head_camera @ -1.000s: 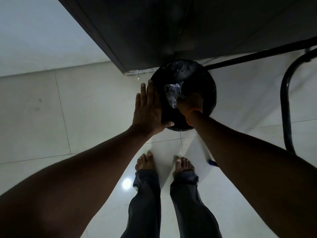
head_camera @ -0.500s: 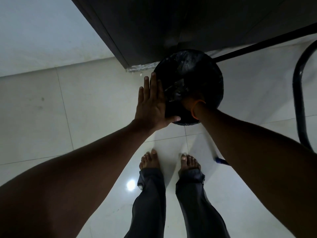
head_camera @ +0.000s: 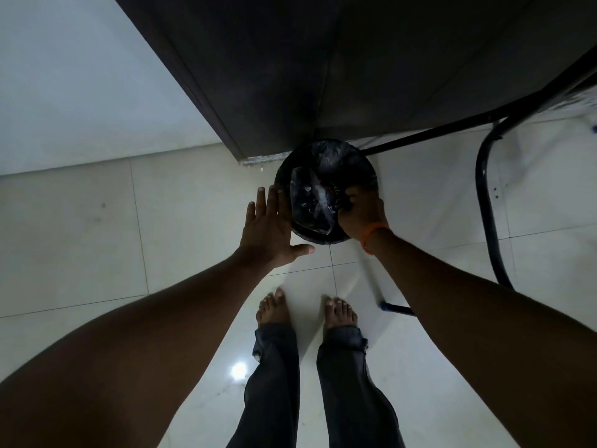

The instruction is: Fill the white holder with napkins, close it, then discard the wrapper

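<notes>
A crumpled clear plastic wrapper (head_camera: 310, 205) sits in the mouth of a round black bin (head_camera: 365, 169) lined with a dark bag. My right hand (head_camera: 361, 215), with an orange band at the wrist, is over the bin's right side, fingers curled down onto the wrapper's right edge. My left hand (head_camera: 271, 227) is flat with fingers spread, its fingertips beside the bin's left rim. The white holder and the napkins are out of view.
The bin stands on a pale tiled floor against the corner of a dark cabinet (head_camera: 290, 76). A black metal chair frame (head_camera: 484, 202) curves down at the right. My bare feet (head_camera: 274, 305) are just in front of the bin.
My right hand has gone lower into the bin with the wrapper, which now spreads wider inside the rim. My left hand has slid slightly off the rim to the left.
</notes>
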